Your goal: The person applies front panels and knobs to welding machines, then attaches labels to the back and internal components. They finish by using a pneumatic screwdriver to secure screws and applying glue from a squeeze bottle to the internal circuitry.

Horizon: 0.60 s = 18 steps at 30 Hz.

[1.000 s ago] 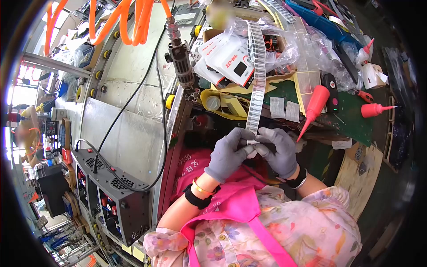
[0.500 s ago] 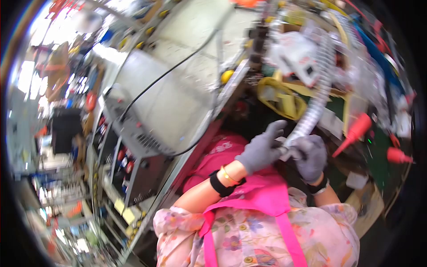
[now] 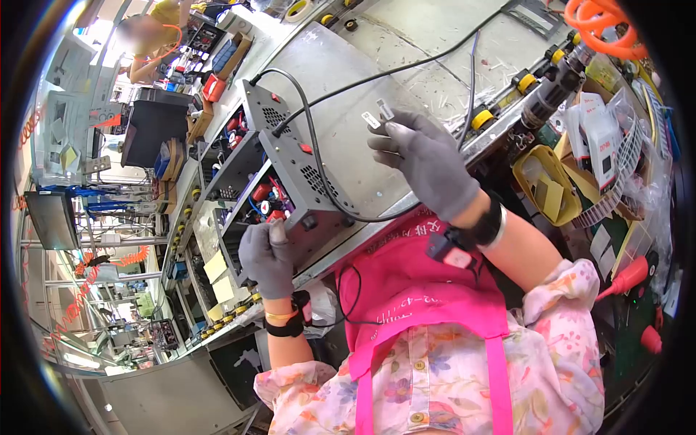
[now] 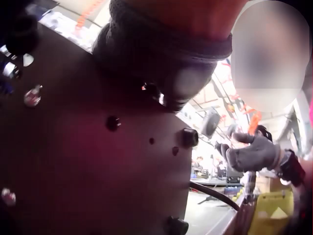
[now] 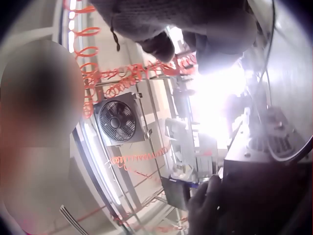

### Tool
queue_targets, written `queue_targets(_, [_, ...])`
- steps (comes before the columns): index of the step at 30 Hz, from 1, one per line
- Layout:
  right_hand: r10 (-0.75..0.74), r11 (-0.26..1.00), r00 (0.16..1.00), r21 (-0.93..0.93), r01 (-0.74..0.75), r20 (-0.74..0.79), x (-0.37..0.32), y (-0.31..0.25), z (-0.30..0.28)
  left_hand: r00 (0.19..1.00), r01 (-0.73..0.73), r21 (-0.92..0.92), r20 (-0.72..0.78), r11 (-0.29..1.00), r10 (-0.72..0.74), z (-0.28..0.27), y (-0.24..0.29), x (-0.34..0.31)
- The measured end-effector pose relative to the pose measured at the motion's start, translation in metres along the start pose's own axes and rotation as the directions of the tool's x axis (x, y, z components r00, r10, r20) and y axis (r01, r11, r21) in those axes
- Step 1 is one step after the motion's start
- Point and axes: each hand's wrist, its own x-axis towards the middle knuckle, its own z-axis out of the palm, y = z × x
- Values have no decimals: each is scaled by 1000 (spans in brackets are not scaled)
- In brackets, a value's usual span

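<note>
Two small white labels (image 3: 370,119) are at the fingertips of the right hand (image 3: 435,167), its fingers loosely spread above the metal table (image 3: 326,65), near its front edge. The left hand (image 3: 265,259), well apart, rests against the grey case (image 3: 288,168) at that edge; I cannot tell whether it grips. Black cables (image 3: 308,109) run from the case's top.

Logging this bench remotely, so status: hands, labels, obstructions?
Left hand at vented gray unit, contact unclear. Right hand carries two small white labels. Black cable loops between the hands, possibly in the way.
</note>
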Motion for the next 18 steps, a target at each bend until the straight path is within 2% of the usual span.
queue_targets(1, [57,996,997,78,-53,-48,19,14,-6,999,50,-43,14,998,-50,-2,4,1])
queue_targets(2, [122,992,992,48,-120,-40,32,24,-11,995,98,-86,32,991,-95,-5,5,1])
queue_targets(4, [253,967,967,-4,-253,-35,57,37,-18,995,102,-15,-5,995,-102,-8,-10,-10])
queue_targets(7, [323,895,945,-307,-322,-49,86,56,-15,990,130,-67,55,989,-127,-16,-24,-14])
queue_targets(10, [324,831,946,-472,-294,-18,110,80,-11,985,148,-95,100,984,-139,-18,-26,-14])
queue_targets(11, [349,818,937,-498,-287,33,118,86,-6,984,146,-98,118,984,-134,-19,-24,-12])
queue_targets(14, [349,901,916,-338,-270,198,134,116,6,975,172,-86,156,981,-157,-21,-23,-13])
queue_targets(15, [333,887,921,-399,-234,202,134,118,11,975,185,-90,146,979,-171,-20,-22,-14])
queue_targets(18, [423,873,872,-368,-319,246,143,126,7,973,195,-61,134,979,-186,-21,-27,-16])
